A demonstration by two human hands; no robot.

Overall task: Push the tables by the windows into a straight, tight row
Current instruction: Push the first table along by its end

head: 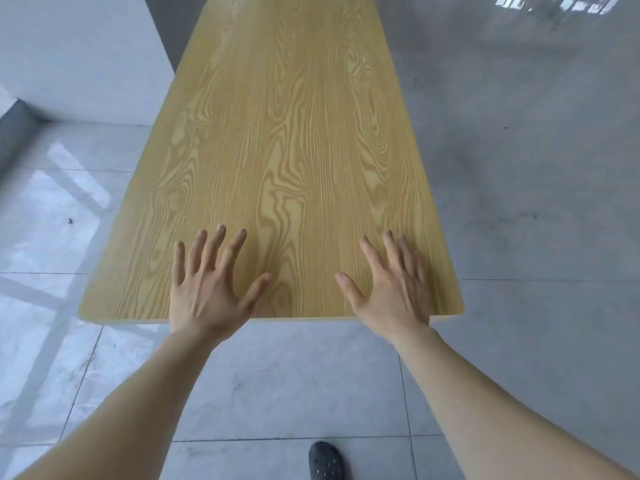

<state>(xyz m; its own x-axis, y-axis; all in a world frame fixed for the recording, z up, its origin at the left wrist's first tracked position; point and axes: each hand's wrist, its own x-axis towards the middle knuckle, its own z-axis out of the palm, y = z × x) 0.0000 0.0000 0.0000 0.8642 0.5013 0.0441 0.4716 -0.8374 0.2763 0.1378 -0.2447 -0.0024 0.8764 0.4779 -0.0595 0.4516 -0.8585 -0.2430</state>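
two bare forearms reach forward from the bottom corners of the view, and between them, low in the frame, sits the toe of a dark perforated shoe (325, 460) on the floor (284, 379). that floor is pale grey tile with thin dark joints, glossy enough to carry bright window-shaped reflections on the left side and a duller sheen on the right. a white wall (79, 53) rises at the upper left, with a darker grey strip beside it at the far left edge. the table (287, 140) runs lengthwise away from the person, a long rectangular top in light yellow wood grain with swirling knots, its near short edge just ahead of the wrists and its far left corner close to the white wall; whether it touches the wall cannot be told. nothing lies on the top besides the hands. the left hand (207, 289) lies palm down near the near edge, left of the middle, fingers spread wide apart and thumb angled out to the right, gripping nothing. the right hand (391, 289) lies palm down toward the near right corner, fingers straight and closer together, thumb splayed to the left, also holding nothing. both hands appear to rest flat on the wood, though full contact of the palms cannot be confirmed.
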